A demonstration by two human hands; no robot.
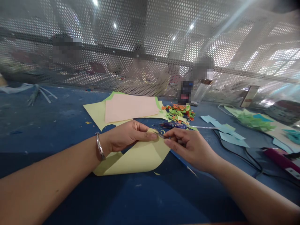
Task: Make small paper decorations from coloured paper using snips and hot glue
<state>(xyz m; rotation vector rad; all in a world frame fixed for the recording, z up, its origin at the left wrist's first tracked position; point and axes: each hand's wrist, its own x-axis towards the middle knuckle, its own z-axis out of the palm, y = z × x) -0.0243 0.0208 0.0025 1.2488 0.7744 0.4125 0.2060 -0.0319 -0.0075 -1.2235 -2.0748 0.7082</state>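
Observation:
A curled sheet of pale yellow paper (140, 156) is gripped at its upper edge by my left hand (131, 134), thumb on top. A silver bracelet (100, 147) circles that wrist. Closed around a pair of small scissors (160, 135), my right hand (187, 147) hides most of the handles. The pointed metal blades meet the paper's edge just beside my left thumb. Below the sheet, a tiny yellow paper scrap (157, 173) lies on the blue table (131, 200).
Pink paper (131, 107) lies over yellow and green sheets behind my hands. To its right sit orange and green paper scraps (179, 112) and a dark blue tool (174, 125). Blue paper pieces (232, 134), black cables (234, 156) and a magenta power strip (283, 162) occupy the right. Perforated metal (145, 37) screens the back.

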